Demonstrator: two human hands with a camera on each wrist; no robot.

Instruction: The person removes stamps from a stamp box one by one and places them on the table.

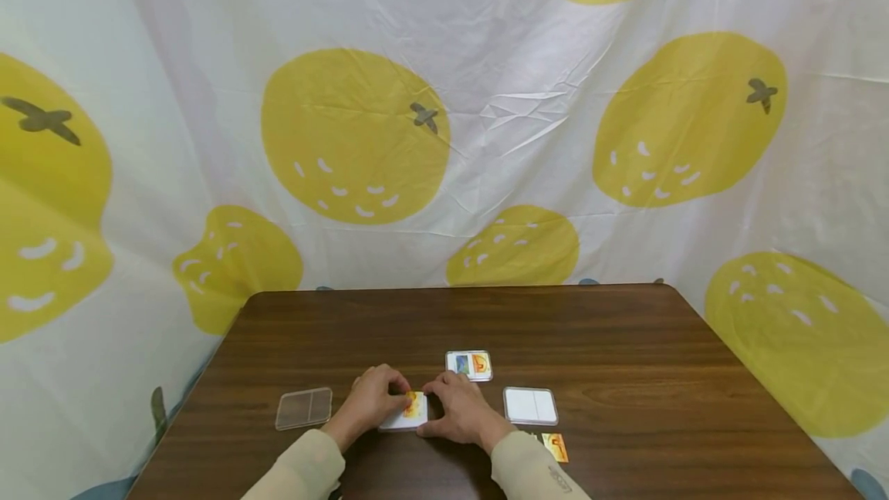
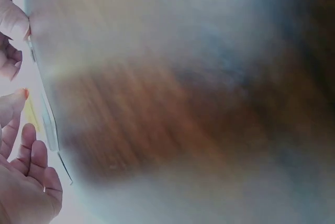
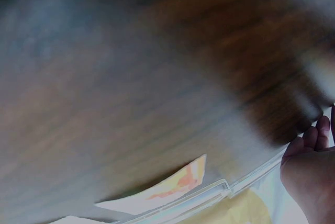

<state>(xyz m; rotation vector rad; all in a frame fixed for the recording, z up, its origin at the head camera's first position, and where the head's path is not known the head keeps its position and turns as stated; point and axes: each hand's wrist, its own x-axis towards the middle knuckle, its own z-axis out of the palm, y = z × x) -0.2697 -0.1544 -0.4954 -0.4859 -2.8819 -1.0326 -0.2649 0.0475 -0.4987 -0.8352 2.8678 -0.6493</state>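
The left hand (image 1: 371, 401) pinches a picture card (image 1: 415, 405) over the white case (image 1: 408, 421) lying on the table (image 1: 625, 376). The right hand (image 1: 461, 411) grips the case's right end, probably to steady it.

The white cloth (image 1: 500, 29) bears yellow fruit (image 1: 347, 122) (white-flecked), the table (image 1: 639, 376) brown wood grain, the held card (image 1: 417, 405) yellow-orange.

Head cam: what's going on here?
A person's left hand pinches a yellow-printed card over a white-lined case, while the right hand grips that case's right end. A clear case piece lies left, a case with pictures in it behind, a second white-lined case right, and a loose orange card nearer the person.
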